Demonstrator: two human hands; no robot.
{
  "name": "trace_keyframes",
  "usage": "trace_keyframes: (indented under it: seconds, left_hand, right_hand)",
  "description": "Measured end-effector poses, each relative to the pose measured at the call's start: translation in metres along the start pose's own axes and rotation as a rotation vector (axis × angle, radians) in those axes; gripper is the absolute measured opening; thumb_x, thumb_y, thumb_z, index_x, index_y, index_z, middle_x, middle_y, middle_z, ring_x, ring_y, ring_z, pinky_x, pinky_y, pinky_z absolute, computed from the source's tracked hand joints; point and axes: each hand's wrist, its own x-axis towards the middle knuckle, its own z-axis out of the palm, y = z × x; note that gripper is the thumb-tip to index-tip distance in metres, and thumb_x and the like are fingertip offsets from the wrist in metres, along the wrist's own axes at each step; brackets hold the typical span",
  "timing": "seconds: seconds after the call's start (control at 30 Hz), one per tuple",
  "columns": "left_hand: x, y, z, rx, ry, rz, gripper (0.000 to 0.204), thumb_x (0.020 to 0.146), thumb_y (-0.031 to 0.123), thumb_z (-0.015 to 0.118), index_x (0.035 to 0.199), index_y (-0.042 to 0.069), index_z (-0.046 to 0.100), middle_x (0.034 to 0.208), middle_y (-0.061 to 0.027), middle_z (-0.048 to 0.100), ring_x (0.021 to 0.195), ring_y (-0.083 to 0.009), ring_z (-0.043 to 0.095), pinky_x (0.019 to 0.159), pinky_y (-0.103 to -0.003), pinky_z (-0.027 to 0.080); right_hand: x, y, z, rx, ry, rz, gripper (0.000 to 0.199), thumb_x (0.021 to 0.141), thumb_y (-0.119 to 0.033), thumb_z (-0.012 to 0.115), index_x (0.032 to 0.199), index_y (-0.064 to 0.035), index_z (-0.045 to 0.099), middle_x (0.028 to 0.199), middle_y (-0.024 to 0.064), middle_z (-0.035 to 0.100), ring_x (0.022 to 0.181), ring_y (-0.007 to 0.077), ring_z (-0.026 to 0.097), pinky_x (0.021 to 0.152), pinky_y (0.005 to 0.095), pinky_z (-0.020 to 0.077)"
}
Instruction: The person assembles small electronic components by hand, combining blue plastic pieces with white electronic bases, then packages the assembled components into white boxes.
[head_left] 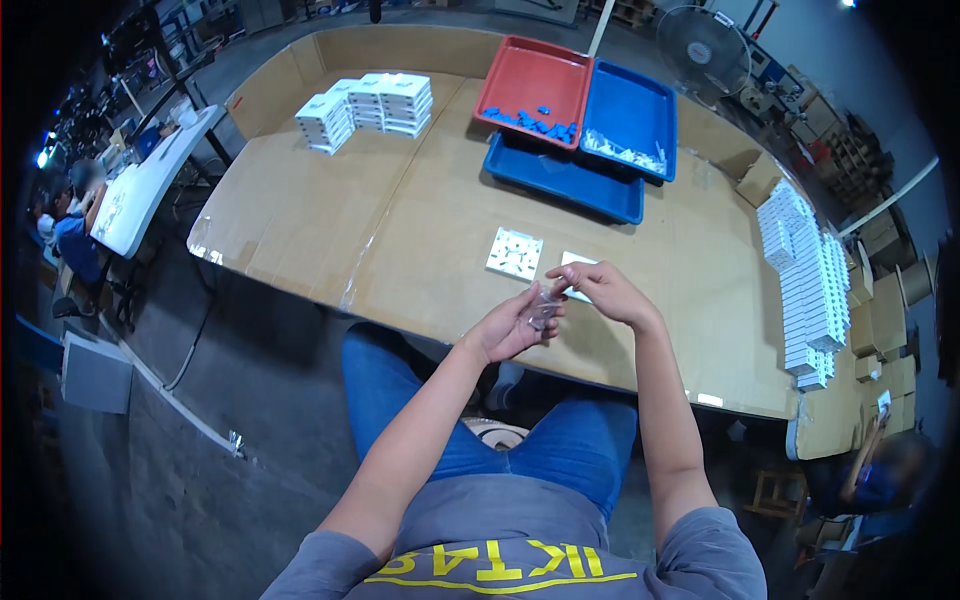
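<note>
Head view: your left hand [508, 325] and right hand [600, 290] meet above the near edge of the cardboard-covered desk [400, 230], both pinching a small clear plastic bag [545, 303] held between them in the air. Each hand's grip is closed on the bag, fingertips at opposite sides. Judged from its look, the bag is very light, limp and slippery, and likely to crumple; take it by its edges or mouth with the fingertips, not across the middle. Just beyond your hands, a square white plastic plate with small holes [514, 253] lies flat on the desk, and a second white piece [577, 264] sits partly hidden behind your right hand. Farther off stand a red tray holding small blue parts [535, 85], two blue trays [630, 115], and stacks of white boxes [370, 105] at the left and right [810, 290].
</note>
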Motion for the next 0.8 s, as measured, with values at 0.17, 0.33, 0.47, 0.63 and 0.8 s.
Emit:
trace_keyframes:
  seconds: [0.17, 0.33, 0.47, 0.63, 0.8]
  left_hand:
    - [-0.002, 0.004, 0.001, -0.046, 0.105, -0.083, 0.068, 0.112, 0.053, 0.036, 0.151, -0.002, 0.046, 0.111, -0.0077, 0.069, 0.09, -0.0186, 0.065, 0.086, -0.035, 0.054]
    - [-0.001, 0.001, -0.002, -0.062, 0.127, -0.088, 0.065, 0.113, 0.05, 0.038, 0.149, -0.003, 0.047, 0.113, -0.0082, 0.067, 0.09, -0.018, 0.063, 0.087, -0.035, 0.055]
    - [0.001, 0.003, 0.001, -0.141, 0.11, -0.081, 0.066, 0.112, 0.051, 0.039, 0.15, -0.003, 0.046, 0.117, -0.0093, 0.066, 0.09, -0.0184, 0.062, 0.087, -0.036, 0.054]
    - [-0.001, 0.004, -0.001, -0.146, 0.093, -0.034, 0.061, 0.112, 0.047, 0.043, 0.149, -0.001, 0.049, 0.12, -0.0096, 0.065, 0.092, -0.0177, 0.061, 0.088, -0.032, 0.054]
    - [0.004, 0.001, -0.004, -0.156, 0.152, -0.053, 0.059, 0.112, 0.047, 0.043, 0.148, 0.0, 0.05, 0.12, -0.0095, 0.066, 0.091, -0.0181, 0.063, 0.088, -0.034, 0.055]
  right_hand:
    - [0.03, 0.027, -0.074, 0.041, 0.381, 0.007, 0.027, 0.105, -0.021, 0.064, 0.11, 0.0036, 0.075, 0.099, 0.0074, 0.077, 0.093, 0.0147, 0.07, 0.086, 0.0309, 0.055]
    - [0.081, 0.093, -0.171, -0.175, 0.696, -0.024, 0.019, 0.097, -0.015, 0.068, 0.105, 0.0015, 0.076, 0.095, 0.0114, 0.078, 0.089, 0.0197, 0.073, 0.08, 0.0339, 0.0566]
    - [0.111, 0.1, -0.221, -0.482, 0.855, 0.125, 0.016, 0.092, -0.015, 0.07, 0.103, -0.0055, 0.077, 0.095, 0.0155, 0.077, 0.09, 0.0304, 0.075, 0.08, 0.041, 0.0581]
    - [0.146, 0.089, -0.233, -0.736, 0.829, 0.186, 0.015, 0.091, -0.014, 0.069, 0.101, -0.007, 0.077, 0.1, 0.0164, 0.077, 0.096, 0.0354, 0.074, 0.084, 0.0444, 0.0584]
    - [0.162, 0.096, -0.249, -0.837, 0.793, 0.278, 0.016, 0.089, -0.019, 0.072, 0.102, -0.0104, 0.077, 0.105, 0.0147, 0.077, 0.103, 0.0352, 0.073, 0.09, 0.0469, 0.0562]
